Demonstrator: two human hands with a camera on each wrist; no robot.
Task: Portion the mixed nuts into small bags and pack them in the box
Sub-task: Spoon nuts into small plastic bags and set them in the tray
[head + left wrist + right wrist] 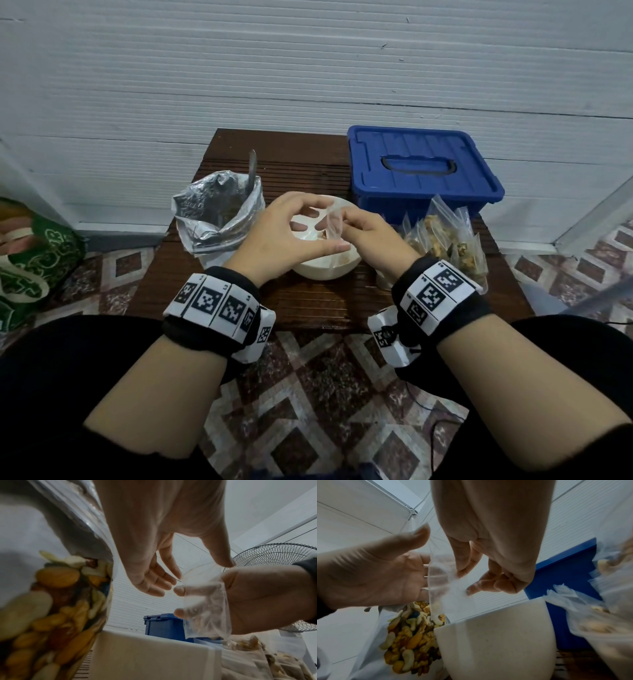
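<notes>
A small clear bag (pixel 333 226) (pixel 205 612) (pixel 447 588) hangs over the white bowl (pixel 325 270) (pixel 496 642). My right hand (pixel 359 226) (pixel 479 568) pinches it near the top with thumb and fingers. My left hand (pixel 308 236) (pixel 154 585) (pixel 393 568) is spread beside the bag with relaxed fingers, its thumb near the bag's edge. The open foil bag of mixed nuts (pixel 212 219) (pixel 409 635) stands to the left, a spoon handle (pixel 252 168) sticking out. The blue box (pixel 421 164) sits at the back right with its lid on.
Several filled small bags (pixel 452 243) (pixel 607 615) are piled right of the bowl, in front of the box. Everything stands on a low dark wooden table (pixel 308 308) against a white wall. A green patterned bag (pixel 30 260) lies on the tiled floor at left; a fan (pixel 274 553) stands at right.
</notes>
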